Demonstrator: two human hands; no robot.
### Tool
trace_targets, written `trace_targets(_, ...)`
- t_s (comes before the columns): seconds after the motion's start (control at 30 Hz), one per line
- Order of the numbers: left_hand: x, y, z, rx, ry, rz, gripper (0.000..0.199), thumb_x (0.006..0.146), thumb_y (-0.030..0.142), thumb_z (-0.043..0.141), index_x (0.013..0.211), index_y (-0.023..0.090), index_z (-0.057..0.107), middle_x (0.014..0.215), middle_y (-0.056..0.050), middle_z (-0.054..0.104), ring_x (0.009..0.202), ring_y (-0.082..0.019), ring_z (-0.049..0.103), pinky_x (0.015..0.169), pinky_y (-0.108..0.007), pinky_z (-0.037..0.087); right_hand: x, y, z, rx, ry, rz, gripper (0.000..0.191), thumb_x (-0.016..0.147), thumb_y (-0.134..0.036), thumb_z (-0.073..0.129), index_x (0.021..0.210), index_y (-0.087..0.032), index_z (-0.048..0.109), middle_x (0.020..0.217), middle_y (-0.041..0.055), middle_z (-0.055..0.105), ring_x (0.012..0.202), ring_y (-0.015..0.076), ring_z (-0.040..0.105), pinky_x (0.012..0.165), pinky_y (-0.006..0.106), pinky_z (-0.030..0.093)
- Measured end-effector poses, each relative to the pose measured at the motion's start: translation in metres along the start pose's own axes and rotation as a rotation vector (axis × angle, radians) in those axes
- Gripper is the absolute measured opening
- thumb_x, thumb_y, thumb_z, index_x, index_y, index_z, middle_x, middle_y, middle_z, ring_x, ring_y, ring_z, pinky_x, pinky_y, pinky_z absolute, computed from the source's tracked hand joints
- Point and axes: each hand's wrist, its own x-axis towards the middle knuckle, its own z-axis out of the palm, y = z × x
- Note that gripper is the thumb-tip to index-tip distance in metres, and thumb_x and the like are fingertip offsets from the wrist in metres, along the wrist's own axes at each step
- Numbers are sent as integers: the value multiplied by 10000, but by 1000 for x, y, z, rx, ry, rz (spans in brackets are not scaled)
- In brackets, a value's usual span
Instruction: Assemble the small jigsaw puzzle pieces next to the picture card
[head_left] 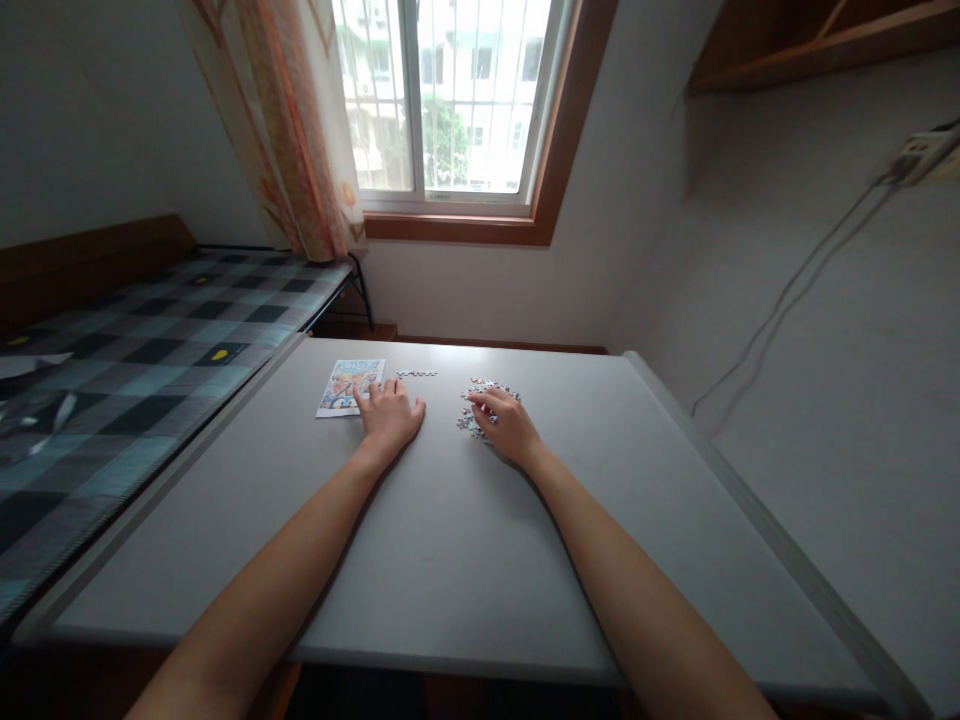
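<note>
Before us is a pale table [450, 560] below a window [442, 100]. Our right hand [508, 425] bends its fingers over the puzzle pieces [480, 432]; we cannot tell whether it grips one. Left of that grip, a joined strip [416, 374] lies beyond our left hand [390, 412], spread with fingertips over the picture sheet [346, 385].

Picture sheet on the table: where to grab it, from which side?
Pinch the near left corner of the picture sheet, coming in low from the left. It looks thin and lies flat on the table, so a fingertip would probably have to lift that edge first. The left hand overlaps its right side; that corner is uncovered.
</note>
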Motion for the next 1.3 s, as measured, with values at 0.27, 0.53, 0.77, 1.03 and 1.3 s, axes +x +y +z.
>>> trace_targets(0.27, 0, 3, -5, 13, 11, 5, 461, 857, 388, 441, 1203, 139, 615, 1243, -170, 594, 1151, -376, 483, 1071, -606, 186, 0, -1, 1, 21, -4, 2, 205, 888, -175, 517, 971, -217, 700, 879, 46, 644, 822, 163, 599, 785, 286, 481)
trace_targets(0.53, -2, 13, -16, -140, -69, 172, 395, 910, 331, 409, 1225, 193, 603, 1009, -108, 678, 978, -262, 605, 885, -371, 426, 2, 5, -9, -44, 93, 50, 202, 886, -181, 504, 938, -202, 698, 858, 53, 650, 806, 175, 598, 808, 300, 467)
trace_targets(0.77, -5, 14, -10, -324, -284, 366, 343, 906, 368, 460, 1170, 260, 651, 712, -8, 679, 671, -160, 632, 677, -249, 439, 2, 13, -16, -108, 204, 183, 199, 860, -197, 507, 897, -183, 702, 825, 50, 674, 710, 176, 603, 794, 330, 437)
trace_targets(1.03, -3, 12, -8, -359, -265, 402, 317, 899, 364, 459, 1063, 255, 707, 759, -15, 695, 688, -155, 625, 658, -238, 428, 1, 13, -15, -153, 174, 264, 188, 859, -238, 525, 878, -201, 708, 828, 39, 681, 702, 171, 601, 793, 327, 407)
trace_targets(1.3, -4, 13, -11, -342, -279, 411, 297, 884, 344, 468, 1029, 265, 715, 758, -12, 697, 696, -157, 626, 643, -235, 417, -3, 17, -11, -294, 66, 303, 204, 793, -424, 660, 835, -227, 687, 921, 59, 593, 896, 234, 537, 817, 367, 378)
